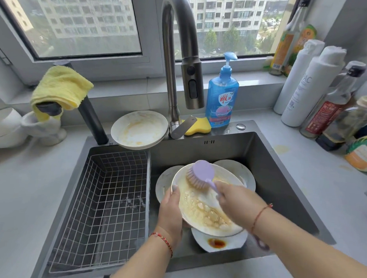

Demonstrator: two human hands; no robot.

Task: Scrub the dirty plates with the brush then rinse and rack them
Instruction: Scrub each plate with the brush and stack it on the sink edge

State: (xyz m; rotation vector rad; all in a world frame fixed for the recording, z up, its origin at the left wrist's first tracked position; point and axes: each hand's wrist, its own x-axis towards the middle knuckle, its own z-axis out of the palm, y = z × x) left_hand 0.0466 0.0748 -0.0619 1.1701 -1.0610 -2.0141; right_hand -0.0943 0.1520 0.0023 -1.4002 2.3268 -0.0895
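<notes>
**Still greasy, easy to drop**

Held tilted over the sink (281, 173), the plate (205, 210) was pinched at its rim by the left hand (170, 211); the right hand (236, 198) curled round the brush (200, 174). Slick sauce could let it slip onto the plates below (chipping both). On the white bottle (299, 86), only "AC" read clearly.

I have one view only, the head camera, so nothing is shared between views. It looks forward and steeply down from above the sink (281, 173), close over the basin. Wide-angle lens: the counter (20, 195) edges bow outward. Upper frame reaches the faucet (173, 55) and window (78, 20). Both forearms enter from the bottom edge.
</notes>
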